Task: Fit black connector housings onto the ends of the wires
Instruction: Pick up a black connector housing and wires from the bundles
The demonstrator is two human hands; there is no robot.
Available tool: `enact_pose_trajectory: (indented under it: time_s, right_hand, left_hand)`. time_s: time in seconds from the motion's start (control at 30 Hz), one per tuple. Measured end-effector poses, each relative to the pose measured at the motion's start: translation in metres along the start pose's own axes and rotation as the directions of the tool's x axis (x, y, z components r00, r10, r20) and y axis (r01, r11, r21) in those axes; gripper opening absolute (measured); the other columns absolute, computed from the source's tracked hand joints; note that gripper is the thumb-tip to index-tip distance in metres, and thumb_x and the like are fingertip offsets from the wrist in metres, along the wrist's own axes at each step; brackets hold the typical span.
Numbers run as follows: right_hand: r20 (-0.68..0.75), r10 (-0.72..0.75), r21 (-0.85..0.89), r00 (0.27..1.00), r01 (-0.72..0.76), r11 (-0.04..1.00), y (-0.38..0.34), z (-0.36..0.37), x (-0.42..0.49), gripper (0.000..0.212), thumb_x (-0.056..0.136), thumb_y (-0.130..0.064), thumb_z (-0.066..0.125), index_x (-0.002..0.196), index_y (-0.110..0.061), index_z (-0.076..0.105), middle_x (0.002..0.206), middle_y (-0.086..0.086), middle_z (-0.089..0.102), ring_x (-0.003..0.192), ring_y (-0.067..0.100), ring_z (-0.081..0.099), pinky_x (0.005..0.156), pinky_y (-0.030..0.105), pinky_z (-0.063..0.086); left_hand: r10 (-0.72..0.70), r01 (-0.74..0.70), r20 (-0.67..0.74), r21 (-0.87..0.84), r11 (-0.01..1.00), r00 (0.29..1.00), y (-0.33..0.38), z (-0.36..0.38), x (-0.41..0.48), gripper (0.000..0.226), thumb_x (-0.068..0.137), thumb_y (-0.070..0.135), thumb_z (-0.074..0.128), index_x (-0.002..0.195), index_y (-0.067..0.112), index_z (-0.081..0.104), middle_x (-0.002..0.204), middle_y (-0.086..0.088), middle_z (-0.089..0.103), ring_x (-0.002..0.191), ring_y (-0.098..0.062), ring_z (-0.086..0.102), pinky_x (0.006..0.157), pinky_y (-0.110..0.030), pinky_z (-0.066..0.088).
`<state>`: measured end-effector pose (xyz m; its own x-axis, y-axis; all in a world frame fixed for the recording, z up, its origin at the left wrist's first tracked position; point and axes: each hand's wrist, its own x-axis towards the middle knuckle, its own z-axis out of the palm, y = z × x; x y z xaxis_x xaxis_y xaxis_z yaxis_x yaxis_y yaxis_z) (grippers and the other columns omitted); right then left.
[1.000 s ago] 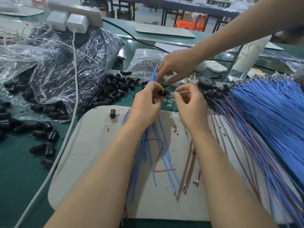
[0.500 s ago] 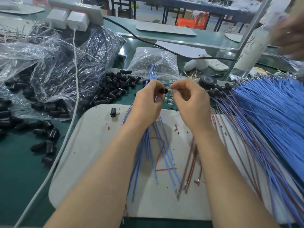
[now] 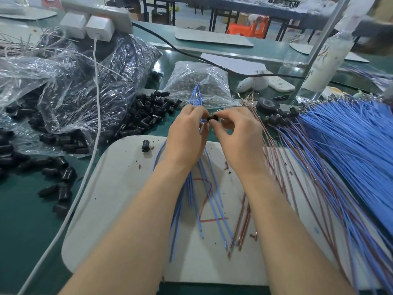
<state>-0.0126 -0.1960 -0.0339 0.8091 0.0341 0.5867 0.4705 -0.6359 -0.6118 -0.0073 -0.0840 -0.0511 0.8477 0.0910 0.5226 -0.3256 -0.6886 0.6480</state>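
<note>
Black connector housing [image 3: 212,118]: held in the air between the fingertips of both hands, above the far edge of the white board [image 3: 119,199].
Left hand [image 3: 187,137]: fingers curled around a bundle of blue wires [image 3: 190,188]; the wires' upper ends rise past the knuckles, and thumb and forefinger meet the housing.
Right hand [image 3: 240,141]: thumb and forefinger pinch the housing; the other fingers are loosely curled.
Red-brown wires [image 3: 242,224]: lie on the board beside the right forearm.
Loose housings [image 3: 146,116]: heaped on the green table [image 3: 21,220], left of the hands.
Single housing [image 3: 145,145]: on the board's far left corner.
Blue wire stock [image 3: 350,141]: fanned out at right.
</note>
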Motion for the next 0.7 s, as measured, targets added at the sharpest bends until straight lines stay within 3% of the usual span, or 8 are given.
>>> enact_pose_trajectory:
  time_s: [0.3, 0.43, 0.7]
  right_hand:
    - [0.002, -0.012, 0.009, 1.0, 0.012, 1.0, -0.002, -0.0012, -0.0003, 0.012, 0.083, -0.011, 0.071, 0.094, -0.008, 0.072, 0.089, -0.003, 0.056, 0.078, 0.013, 0.056, 0.074, 0.01, 0.042]
    - [0.041, -0.021, 0.013, 0.999, 0.021, 1.0, -0.0022, -0.0017, -0.0005, 0.013, 0.082, -0.01, 0.071, 0.095, -0.008, 0.071, 0.092, 0.0, 0.06, 0.08, 0.015, 0.058, 0.077, 0.02, 0.046]
    - [0.075, 0.007, 0.096, 0.997, -0.015, 0.995, -0.0016, -0.0076, 0.0021, 0.013, 0.085, -0.008, 0.066, 0.096, -0.01, 0.073, 0.094, 0.001, 0.065, 0.083, 0.009, 0.061, 0.08, 0.019, 0.05]
  left_hand:
    - [0.029, -0.03, -0.008, -0.038, 0.999, 1.0, 0.0057, 0.0006, -0.0005, 0.014, 0.085, 0.001, 0.052, 0.092, 0.002, 0.063, 0.089, -0.009, 0.063, 0.08, -0.029, 0.058, 0.074, -0.044, 0.048]
    - [-0.024, 0.023, -0.028, -0.047, 0.999, 0.999, 0.0067, -0.002, -0.0006, 0.013, 0.082, 0.0, 0.052, 0.086, 0.003, 0.064, 0.085, -0.007, 0.066, 0.079, -0.028, 0.061, 0.073, -0.044, 0.049]
    - [-0.058, 0.057, -0.028, -0.036, 0.998, 0.998, 0.0021, -0.0032, 0.0006, 0.01, 0.082, 0.005, 0.057, 0.086, 0.006, 0.066, 0.083, -0.006, 0.068, 0.078, -0.026, 0.062, 0.074, -0.042, 0.05]
